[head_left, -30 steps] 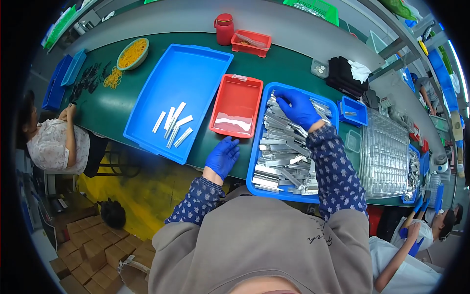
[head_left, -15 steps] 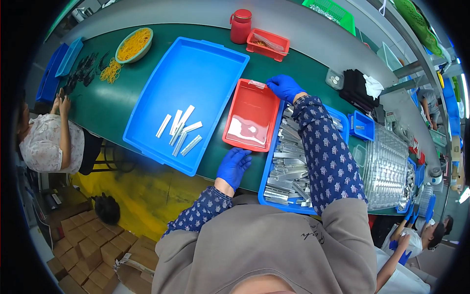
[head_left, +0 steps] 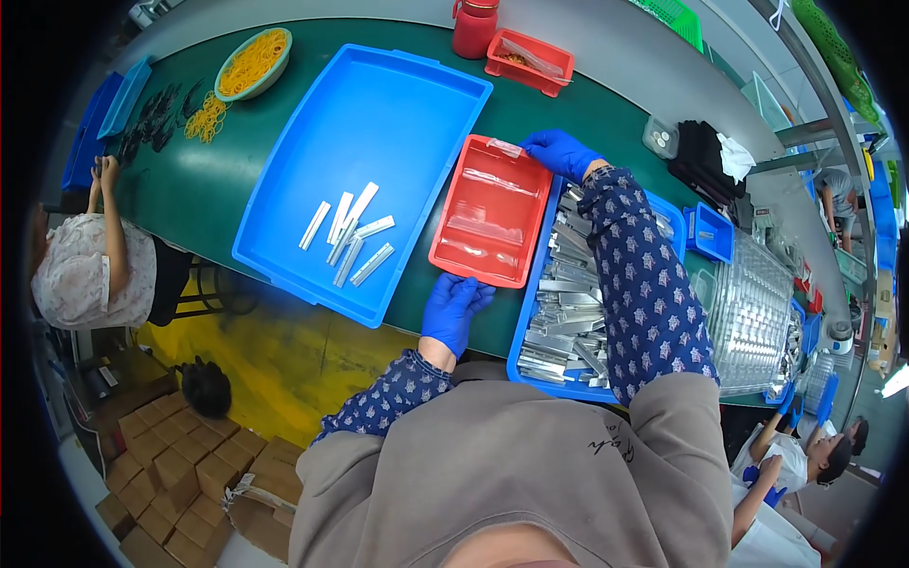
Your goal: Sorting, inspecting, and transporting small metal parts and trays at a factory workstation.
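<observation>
Between the two larger blue trays is a shallow red tray (head_left: 490,212). Pale glossy streaks cross its floor; whether they are liquid or clear film I cannot tell. My left hand (head_left: 454,309), in a blue glove, is closed on the tray's near rim. At the far right corner my right hand (head_left: 561,154), gloved the same way, grips the rim. Several silvery metal strips (head_left: 353,220) lie loose in the big blue tray (head_left: 331,123) on the left. Under my right forearm, a blue bin (head_left: 516,364) holds a heap of similar strips (head_left: 566,317).
Yellow rubber bands fill a pale green bowl (head_left: 251,90) at the far left. A red flask (head_left: 475,30) and small red bin (head_left: 528,62) stand at the back. To the right are a small blue bin (head_left: 709,233) and clear plastic trays (head_left: 753,312). Co-workers (head_left: 95,270) sit either side.
The bright reflection near the red tray's front edge has broken into streaks spread across its floor. Both hands stay at its rim. The whole view has shifted slightly.
</observation>
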